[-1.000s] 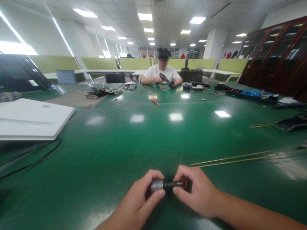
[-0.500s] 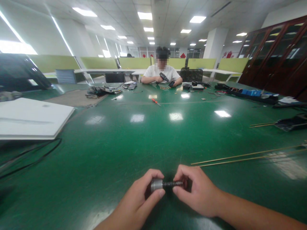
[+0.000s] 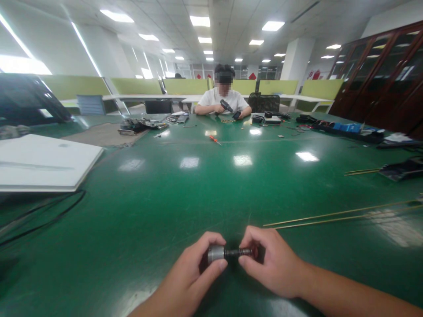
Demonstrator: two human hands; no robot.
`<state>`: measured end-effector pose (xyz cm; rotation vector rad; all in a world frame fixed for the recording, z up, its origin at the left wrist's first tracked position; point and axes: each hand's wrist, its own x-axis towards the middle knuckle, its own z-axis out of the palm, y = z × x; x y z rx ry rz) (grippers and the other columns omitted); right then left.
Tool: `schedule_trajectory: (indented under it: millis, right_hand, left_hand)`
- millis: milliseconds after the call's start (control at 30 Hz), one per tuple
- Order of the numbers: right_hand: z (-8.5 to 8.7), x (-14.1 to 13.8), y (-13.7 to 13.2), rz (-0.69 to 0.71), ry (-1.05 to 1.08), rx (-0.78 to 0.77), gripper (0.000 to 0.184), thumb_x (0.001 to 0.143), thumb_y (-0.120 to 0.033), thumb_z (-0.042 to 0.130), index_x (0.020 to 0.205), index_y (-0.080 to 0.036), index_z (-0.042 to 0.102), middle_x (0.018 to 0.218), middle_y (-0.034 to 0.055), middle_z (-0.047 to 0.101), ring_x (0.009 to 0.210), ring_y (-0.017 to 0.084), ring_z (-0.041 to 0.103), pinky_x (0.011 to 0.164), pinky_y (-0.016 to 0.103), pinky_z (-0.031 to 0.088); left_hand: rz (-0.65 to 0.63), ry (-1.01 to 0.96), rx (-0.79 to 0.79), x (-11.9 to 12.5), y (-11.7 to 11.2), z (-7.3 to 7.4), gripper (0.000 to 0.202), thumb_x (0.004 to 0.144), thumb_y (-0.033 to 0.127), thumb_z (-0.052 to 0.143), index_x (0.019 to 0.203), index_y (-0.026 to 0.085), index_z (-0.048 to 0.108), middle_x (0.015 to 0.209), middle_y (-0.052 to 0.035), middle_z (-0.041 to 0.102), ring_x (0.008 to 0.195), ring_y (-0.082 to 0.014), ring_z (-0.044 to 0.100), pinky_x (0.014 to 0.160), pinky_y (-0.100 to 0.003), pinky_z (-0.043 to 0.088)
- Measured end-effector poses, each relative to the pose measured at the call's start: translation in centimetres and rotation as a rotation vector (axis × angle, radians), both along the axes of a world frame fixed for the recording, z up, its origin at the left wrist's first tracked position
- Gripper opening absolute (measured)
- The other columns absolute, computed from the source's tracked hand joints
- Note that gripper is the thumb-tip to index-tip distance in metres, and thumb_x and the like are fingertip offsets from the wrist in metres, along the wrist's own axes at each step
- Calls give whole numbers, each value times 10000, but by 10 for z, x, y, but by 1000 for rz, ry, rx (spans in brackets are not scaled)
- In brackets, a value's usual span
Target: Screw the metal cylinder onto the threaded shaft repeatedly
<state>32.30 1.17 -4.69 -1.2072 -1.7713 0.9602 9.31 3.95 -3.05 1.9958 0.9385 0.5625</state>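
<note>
Low over the green table (image 3: 165,202), both my hands hold one small metal part. My left hand (image 3: 191,275) pinches its silver cylindrical sleeve (image 3: 216,254) between thumb and fingers. My right hand (image 3: 272,262) is closed on the far end of the dark threaded shaft (image 3: 238,252) that sticks out of the sleeve to the right. The shaft's right tip is hidden inside my fingers.
Two thin brass rods (image 3: 333,215) lie to the right. A white board (image 3: 42,163) and black cables (image 3: 42,215) are on the left. A dark tool (image 3: 401,169) lies at far right. Across the table a person (image 3: 223,99) works amid tools; a red screwdriver (image 3: 214,140) lies mid-table.
</note>
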Motion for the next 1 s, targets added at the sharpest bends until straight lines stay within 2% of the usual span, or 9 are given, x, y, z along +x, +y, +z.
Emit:
schedule_trajectory:
  millis: [1000]
  right_hand:
    - [3, -1, 0, -9, 6, -34, 91, 747, -133, 659, 747, -194, 592, 651, -29, 585, 600, 131, 534, 567, 222, 405]
  left_hand:
    - [27, -38, -55, 0, -1, 2, 161, 1014, 390, 521, 1110, 271, 574, 923, 28, 588, 833, -175, 552, 761, -248, 404]
